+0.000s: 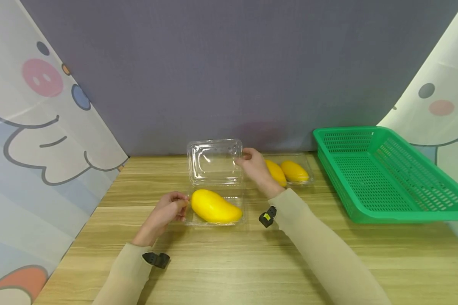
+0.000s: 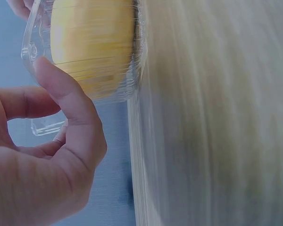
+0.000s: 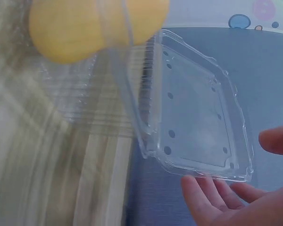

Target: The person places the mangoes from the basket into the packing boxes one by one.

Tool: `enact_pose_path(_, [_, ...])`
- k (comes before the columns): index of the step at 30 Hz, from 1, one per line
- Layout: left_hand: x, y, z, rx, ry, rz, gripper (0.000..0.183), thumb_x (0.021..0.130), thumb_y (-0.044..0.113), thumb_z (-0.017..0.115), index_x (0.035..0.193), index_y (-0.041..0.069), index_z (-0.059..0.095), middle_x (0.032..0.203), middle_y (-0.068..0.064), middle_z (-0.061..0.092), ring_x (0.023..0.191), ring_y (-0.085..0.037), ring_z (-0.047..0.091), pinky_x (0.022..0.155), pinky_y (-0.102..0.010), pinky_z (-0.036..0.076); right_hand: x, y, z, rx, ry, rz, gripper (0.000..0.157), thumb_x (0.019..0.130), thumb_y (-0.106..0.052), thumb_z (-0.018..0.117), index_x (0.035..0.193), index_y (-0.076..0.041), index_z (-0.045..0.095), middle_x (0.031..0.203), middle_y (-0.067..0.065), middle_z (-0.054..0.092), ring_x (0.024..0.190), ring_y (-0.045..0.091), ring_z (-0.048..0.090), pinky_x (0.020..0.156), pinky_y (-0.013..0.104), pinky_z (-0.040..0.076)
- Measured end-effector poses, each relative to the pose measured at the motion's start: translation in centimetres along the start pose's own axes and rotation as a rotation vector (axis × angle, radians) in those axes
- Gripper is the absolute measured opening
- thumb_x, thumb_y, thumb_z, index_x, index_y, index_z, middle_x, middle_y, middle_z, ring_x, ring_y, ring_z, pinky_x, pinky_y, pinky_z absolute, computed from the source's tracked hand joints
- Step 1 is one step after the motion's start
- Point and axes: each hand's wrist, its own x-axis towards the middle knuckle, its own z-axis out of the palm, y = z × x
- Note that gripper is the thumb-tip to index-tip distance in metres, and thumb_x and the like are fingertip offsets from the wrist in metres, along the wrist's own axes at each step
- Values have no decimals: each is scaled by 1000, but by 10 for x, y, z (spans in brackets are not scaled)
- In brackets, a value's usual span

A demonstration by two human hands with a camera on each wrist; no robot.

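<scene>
A clear plastic clamshell box (image 1: pixel 216 223) stands with its lid (image 1: pixel 215 159) raised at the back. Inside its base lies one large yellow mango (image 1: pixel 215 208). My left hand (image 1: pixel 168 210) is at the base's left side, bent fingers and thumb pinching the rim; the thumb (image 2: pixel 61 89) overlaps the rim in the left wrist view. At the lid's right edge is my right hand (image 1: pixel 255 166). In the right wrist view its fingers (image 3: pixel 198 197) touch the lid's edge, while the thumb (image 3: pixel 276 140) stands apart from it.
Behind my right forearm, another clear box (image 1: pixel 308 163) holds yellow mangoes (image 1: pixel 294 171), partly covered by the arm. A green slotted basket (image 1: pixel 389 178) stands at the right. A grey panel (image 1: pixel 221 76) rises behind the wooden table (image 1: pixel 213 267).
</scene>
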Motion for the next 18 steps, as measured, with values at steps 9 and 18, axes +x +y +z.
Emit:
enact_pose_path(9, [0,1,-1,20,-15,12,30,102,10,53,124,-10,50,87,-12,54,70,-19,51,59,-27,53,-1,-8,-9,75,15,-40,51,97,-16,63,143,0,50,129,20,57,109,35,60,91,41,53])
enact_pose_path(18, [-1,0,-2,16,-34,20,30,102,9,52,124,-11,50,87,-12,54,69,-19,52,59,-28,54,-3,-10,-15,202,9,-69,33,102,-14,57,130,5,58,125,22,60,110,34,60,100,47,53])
